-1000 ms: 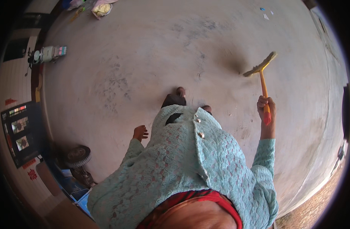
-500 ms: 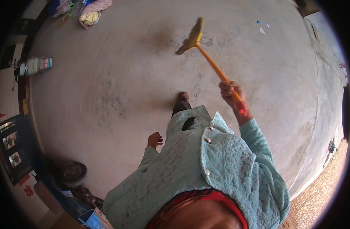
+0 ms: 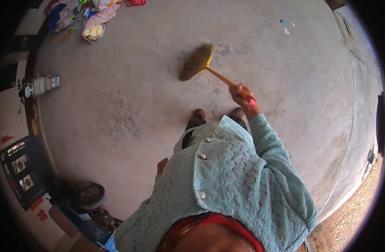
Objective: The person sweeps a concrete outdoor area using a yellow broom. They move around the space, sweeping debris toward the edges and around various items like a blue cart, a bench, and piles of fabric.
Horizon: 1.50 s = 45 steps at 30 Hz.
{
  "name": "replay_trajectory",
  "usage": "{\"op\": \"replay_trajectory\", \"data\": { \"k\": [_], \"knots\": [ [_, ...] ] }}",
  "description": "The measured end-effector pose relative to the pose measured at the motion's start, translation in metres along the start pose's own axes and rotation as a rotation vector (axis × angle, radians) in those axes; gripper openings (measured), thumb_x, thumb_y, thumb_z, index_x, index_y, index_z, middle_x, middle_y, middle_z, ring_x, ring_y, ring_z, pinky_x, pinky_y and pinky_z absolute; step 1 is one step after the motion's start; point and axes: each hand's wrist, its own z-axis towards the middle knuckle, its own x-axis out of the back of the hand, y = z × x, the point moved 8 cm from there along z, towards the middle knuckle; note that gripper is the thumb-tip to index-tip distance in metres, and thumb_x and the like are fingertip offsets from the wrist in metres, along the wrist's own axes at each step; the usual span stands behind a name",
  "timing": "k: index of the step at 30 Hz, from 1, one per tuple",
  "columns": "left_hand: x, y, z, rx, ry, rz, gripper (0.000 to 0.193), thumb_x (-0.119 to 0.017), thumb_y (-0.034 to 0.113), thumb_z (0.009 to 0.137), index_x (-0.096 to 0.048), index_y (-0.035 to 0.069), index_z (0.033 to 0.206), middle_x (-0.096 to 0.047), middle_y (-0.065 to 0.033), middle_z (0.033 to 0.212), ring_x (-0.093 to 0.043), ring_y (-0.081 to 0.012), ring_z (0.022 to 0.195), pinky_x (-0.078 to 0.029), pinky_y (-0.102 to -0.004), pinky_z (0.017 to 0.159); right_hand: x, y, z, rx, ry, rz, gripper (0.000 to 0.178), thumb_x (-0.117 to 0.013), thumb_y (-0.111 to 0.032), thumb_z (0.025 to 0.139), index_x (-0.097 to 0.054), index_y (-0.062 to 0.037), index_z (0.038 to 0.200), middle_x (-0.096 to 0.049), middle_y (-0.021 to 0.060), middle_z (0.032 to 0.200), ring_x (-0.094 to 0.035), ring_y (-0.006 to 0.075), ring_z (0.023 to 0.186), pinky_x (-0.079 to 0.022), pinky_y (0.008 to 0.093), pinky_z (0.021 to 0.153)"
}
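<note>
My right hand (image 3: 241, 94) is wrapped round the upper part of a broom's orange handle, near its red end cap. The broom (image 3: 197, 62) reaches out ahead and to the left, its brown bristle head fanned out over the grey concrete floor (image 3: 150, 84), with a yellow collar where the head meets the handle. I cannot tell if the bristles touch the floor. By my left side, my left hand (image 3: 161, 166) shows only in part beside the light green knitted cardigan, its fingers mostly hidden.
Bags and cloth bundles (image 3: 96, 25) lie at the far left. Small blue and white scraps (image 3: 286, 30) are on the floor at the far right. A parked scooter (image 3: 39, 86) stands at the left, and a blue vehicle with a black wheel (image 3: 91, 195) at the lower left.
The broom has swung left and nearer, its bristles now spread wide. My right hand has moved left with it. My second shoe has come into view, and my left hand is now more hidden.
</note>
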Motion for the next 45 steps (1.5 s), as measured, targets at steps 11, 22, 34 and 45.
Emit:
{"op": "replay_trajectory", "data": {
  "k": [11,22,34,45],
  "knots": [
    [0.076,0.097,0.101,0.365,-0.059,-0.816,0.042,-0.044,0.017,0.08,-0.037,0.001,0.118,-0.053,-0.0115,0.088,-0.055,-0.0208,0.066,-0.047,-0.034,0.054,0.03,-0.084,-0.257,0.418,0.076,-0.122,0.01,-0.039,0.001,0.068,-0.036,0.0048,0.077,-0.039,0.0003,0.056,-0.038,0.0054,0.042,-0.034,0.0167,0.037],
    [0.065,0.117,0.115,0.583,-0.171,-0.797,0.041,-0.043,0.017,0.078,-0.042,0.0,0.115,-0.055,-0.0116,0.089,-0.055,-0.0203,0.07,-0.045,-0.0333,0.061,-0.042,-0.056,-0.305,0.858,0.325,-0.595,0.031,-0.041,0.003,0.071,-0.032,-0.0056,0.1,-0.037,0.0012,0.063,-0.035,0.004,0.044,-0.033,0.0156,0.038],
    [0.113,0.153,0.142,0.497,-0.089,-0.793,0.041,-0.046,0.015,0.076,-0.043,-0.002,0.114,-0.057,-0.0134,0.085,-0.057,-0.0211,0.069,-0.045,-0.0282,0.06,-0.085,-0.103,-0.16,0.371,-0.264,-0.201,0.011,-0.04,0.0,0.073,-0.032,-0.0022,0.079,-0.036,0.0002,0.06,-0.034,0.0059,0.044,-0.031,0.017,0.038],
    [0.112,0.19,0.138,0.449,-0.1,-0.681,0.036,-0.047,0.015,0.077,-0.047,-0.001,0.109,-0.057,-0.0115,0.084,-0.055,-0.0173,0.068,-0.044,-0.0249,0.058,-0.042,-0.206,-0.217,0.409,-0.257,0.0,0.006,-0.038,-0.002,0.071,-0.033,0.0002,0.074,-0.035,0.0017,0.06,-0.035,0.0073,0.043,-0.033,0.0177,0.038]
  ]
}}
